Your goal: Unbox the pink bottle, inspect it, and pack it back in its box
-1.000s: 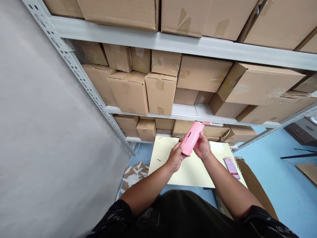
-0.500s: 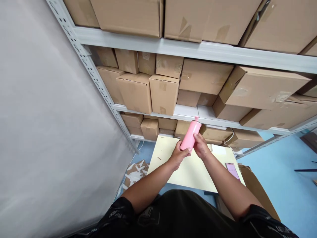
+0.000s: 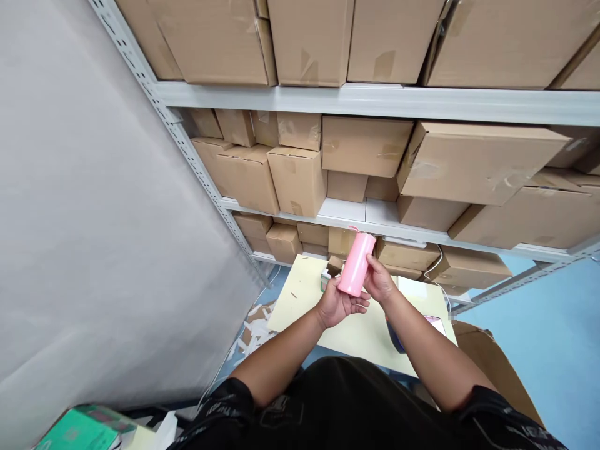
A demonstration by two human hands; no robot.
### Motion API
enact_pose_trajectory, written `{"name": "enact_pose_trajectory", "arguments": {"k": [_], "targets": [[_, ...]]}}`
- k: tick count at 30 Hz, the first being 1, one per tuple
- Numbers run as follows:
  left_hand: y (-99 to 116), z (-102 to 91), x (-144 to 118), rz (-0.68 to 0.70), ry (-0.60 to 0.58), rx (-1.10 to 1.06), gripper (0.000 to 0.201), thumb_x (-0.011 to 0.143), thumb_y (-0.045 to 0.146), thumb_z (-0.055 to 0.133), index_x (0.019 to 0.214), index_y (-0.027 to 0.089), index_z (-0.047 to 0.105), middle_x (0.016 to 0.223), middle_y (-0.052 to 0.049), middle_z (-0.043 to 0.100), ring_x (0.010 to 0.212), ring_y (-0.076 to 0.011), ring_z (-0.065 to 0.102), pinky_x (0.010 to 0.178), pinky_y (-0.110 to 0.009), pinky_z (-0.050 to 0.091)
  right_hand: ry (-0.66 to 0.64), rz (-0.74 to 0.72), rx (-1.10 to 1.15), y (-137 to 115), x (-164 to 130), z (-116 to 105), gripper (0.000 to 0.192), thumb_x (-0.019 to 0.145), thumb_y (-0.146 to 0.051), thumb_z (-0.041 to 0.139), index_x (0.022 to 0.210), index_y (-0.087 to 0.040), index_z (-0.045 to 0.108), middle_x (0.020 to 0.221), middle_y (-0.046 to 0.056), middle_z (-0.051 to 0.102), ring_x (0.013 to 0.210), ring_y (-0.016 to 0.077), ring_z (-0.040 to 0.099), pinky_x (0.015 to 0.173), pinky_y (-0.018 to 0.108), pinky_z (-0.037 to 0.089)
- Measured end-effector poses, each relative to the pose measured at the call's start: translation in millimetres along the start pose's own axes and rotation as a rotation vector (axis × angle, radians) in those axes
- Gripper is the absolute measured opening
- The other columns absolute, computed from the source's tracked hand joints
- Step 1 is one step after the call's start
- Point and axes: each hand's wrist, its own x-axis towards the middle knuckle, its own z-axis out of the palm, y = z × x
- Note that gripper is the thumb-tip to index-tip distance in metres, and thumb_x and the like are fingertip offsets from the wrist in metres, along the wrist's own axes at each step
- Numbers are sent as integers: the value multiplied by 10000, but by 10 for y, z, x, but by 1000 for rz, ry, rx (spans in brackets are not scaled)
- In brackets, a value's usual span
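Left hand (image 3: 336,304): palm up, fingers loosely curled, cradling the base of the pink bottle (image 3: 357,265). Right hand (image 3: 379,280): half closed on the bottle's side, thumb along it, other fingers mostly hidden behind. Bottle held tilted above the pale table (image 3: 351,331), strap end uppermost. Right forearm (image 3: 417,319) partly covers the phone (image 3: 435,324) and a dark blue object (image 3: 394,338), unidentifiable. Green box (image 3: 77,431) cut off by lower frame edge. Bare tabletop left of hands; shelf rack (image 3: 290,220) beyond table's far edge.
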Motion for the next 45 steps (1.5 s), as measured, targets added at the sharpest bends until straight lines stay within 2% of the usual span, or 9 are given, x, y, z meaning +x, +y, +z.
{"name": "enact_pose_trajectory", "arguments": {"k": [6,9,18,22,25,29,33,39,45], "targets": [[-234,169,138,313,237,119,570,779,545,847,1171,208,607,1199,-110,653,1017,-230,642,853,-402,580,57,-113,-20,-103,26,-126,501,654,-516,946,972,-254,660,834,-17,725,771,207,674,725,346,594],[-326,232,180,339,300,197,594,708,424,918,1152,194,598,1159,-97,660,957,-207,660,839,-379,570,45,-139,-61,-119,5,-154,495,642,-498,956,940,-256,644,817,-33,706,733,180,642,673,304,557],[-336,388,81,177,134,95,605,882,620,640,1139,74,687,979,-200,765,799,-251,718,730,-357,546,-124,129,51,-181,-78,-242,470,784,-660,731,972,-229,705,883,66,775,816,296,727,726,440,609],[-177,398,2,-11,16,137,867,923,817,378,1053,34,725,950,-263,765,821,-298,740,732,-380,558,-49,235,5,-115,-21,-184,540,800,-741,711,949,-222,683,774,78,748,703,278,720,654,414,612],[-4,374,-18,-68,50,170,948,908,888,290,1018,51,722,850,-220,748,740,-271,726,680,-370,565,19,247,-2,-13,37,-101,566,801,-789,695,917,-237,646,702,55,709,630,256,696,603,394,608],[193,254,-46,-57,197,153,672,926,761,548,1056,115,679,785,-101,705,645,-197,673,629,-332,568,91,210,2,149,102,57,524,787,-731,765,948,-250,632,742,46,717,696,263,709,669,418,630],[369,12,-146,-67,142,139,459,922,525,698,1124,114,659,817,-103,716,697,-199,693,703,-341,585,118,63,14,250,110,279,485,776,-681,800,977,-271,637,753,22,718,775,275,719,744,435,632],[612,-363,-251,-160,-67,62,607,919,584,546,1145,38,684,956,-215,740,795,-267,727,699,-357,576,16,9,23,288,70,593,441,785,-636,673,956,-231,694,892,81,770,939,351,732,778,490,611],[637,-555,-287,-34,33,159,557,872,539,764,1288,204,605,1231,-143,659,1000,-239,668,821,-405,606,241,-214,-99,470,149,688,415,713,-469,866,997,-272,636,852,-23,717,800,225,693,803,399,591]]}}
